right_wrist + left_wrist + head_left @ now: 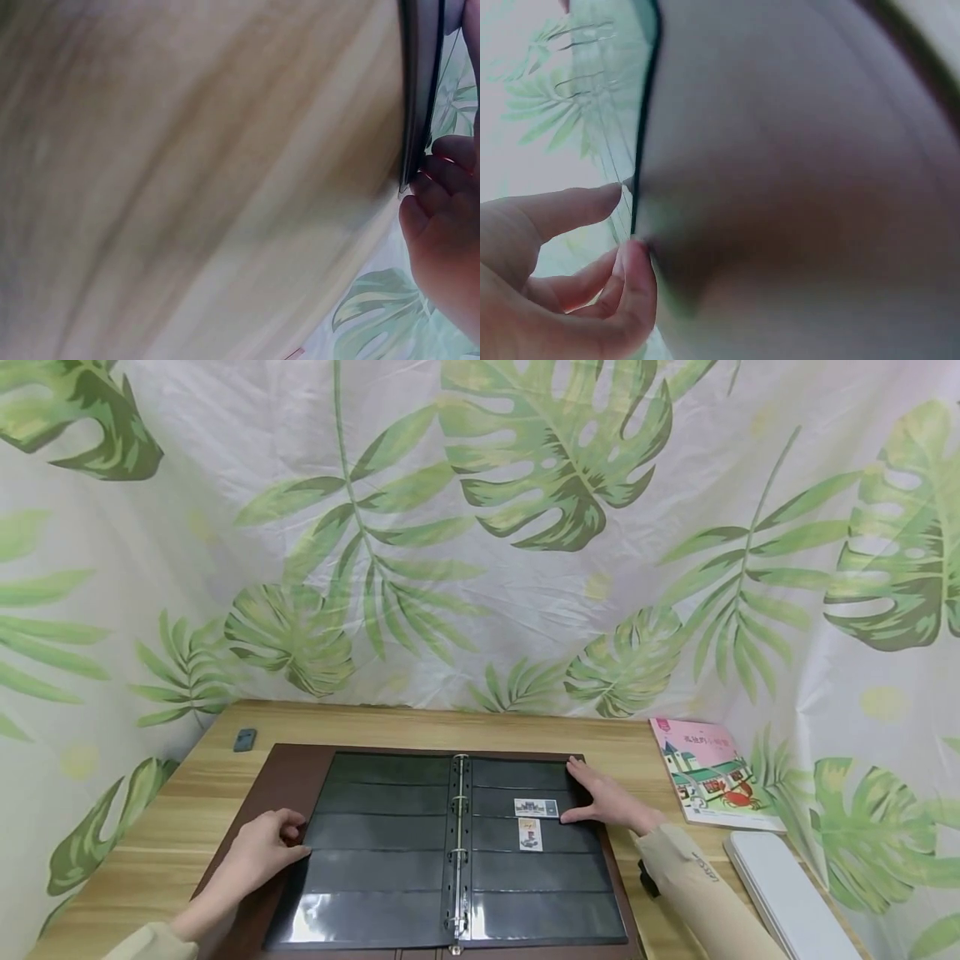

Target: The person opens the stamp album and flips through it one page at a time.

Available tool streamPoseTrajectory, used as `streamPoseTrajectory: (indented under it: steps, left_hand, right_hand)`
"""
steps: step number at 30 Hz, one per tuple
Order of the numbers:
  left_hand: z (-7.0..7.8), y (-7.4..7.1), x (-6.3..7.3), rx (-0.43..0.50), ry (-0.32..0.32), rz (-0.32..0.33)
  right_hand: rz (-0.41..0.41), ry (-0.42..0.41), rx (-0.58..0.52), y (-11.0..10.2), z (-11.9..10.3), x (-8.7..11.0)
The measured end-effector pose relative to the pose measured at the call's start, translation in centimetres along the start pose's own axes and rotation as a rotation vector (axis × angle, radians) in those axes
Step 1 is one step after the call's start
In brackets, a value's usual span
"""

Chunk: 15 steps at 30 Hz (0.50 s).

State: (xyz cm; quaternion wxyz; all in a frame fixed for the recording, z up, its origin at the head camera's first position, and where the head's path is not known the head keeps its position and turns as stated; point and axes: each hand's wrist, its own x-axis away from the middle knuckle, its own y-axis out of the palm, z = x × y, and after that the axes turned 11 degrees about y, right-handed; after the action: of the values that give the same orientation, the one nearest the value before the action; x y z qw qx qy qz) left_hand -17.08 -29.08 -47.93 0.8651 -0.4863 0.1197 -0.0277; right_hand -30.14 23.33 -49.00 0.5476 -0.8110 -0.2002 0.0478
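The album pages [378,831] are black, the cover [294,777] brown, the backdrop [420,681] green-leafed white.

In the head view, the scene is lit brightly and fairly evenly, and a soft sheen is spread over the creases of the leaf-printed curtain [405,685]. White glare is caught low on the left page [382,831], with a fainter reflection along the bottom of the right page [540,870]; glints are thrown by the metal rings [459,856]. In the left wrist view, the brown surface [802,150] is left dim and smeared, the background is washed out with a greenish tint, and the left hand [562,322] is rendered more clearly. In the right wrist view, the table's [187,187] grain is heavily blurred, and the upper left corner is darkened.
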Motion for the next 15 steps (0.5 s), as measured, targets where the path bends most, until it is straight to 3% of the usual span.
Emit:
streamPoseTrajectory:
  steps: [4, 7, 12, 15]
  left_hand:
    - [-0.2, 0.9, 0.2, -0.152, 0.133, 0.063]
    - [-0.3, 1.5, 0.4, -0.252, 0.225, 0.055]
    - [-0.3, 2.0, 0.7, -0.277, 0.243, -0.071]
    - [-0.3, 2.0, 0.8, -0.273, 0.242, -0.103]
  right_hand:
    - [-0.002, -0.002, -0.001, 0.0, -0.1, 0.1]
    - [-0.001, -0.001, -0.003, -0.1, -0.3, 0.2]
    - [-0.004, -0.005, -0.005, -0.1, -0.3, 0.2]
    - [-0.009, 0.007, -0.011, -0.1, -0.4, 0.2]
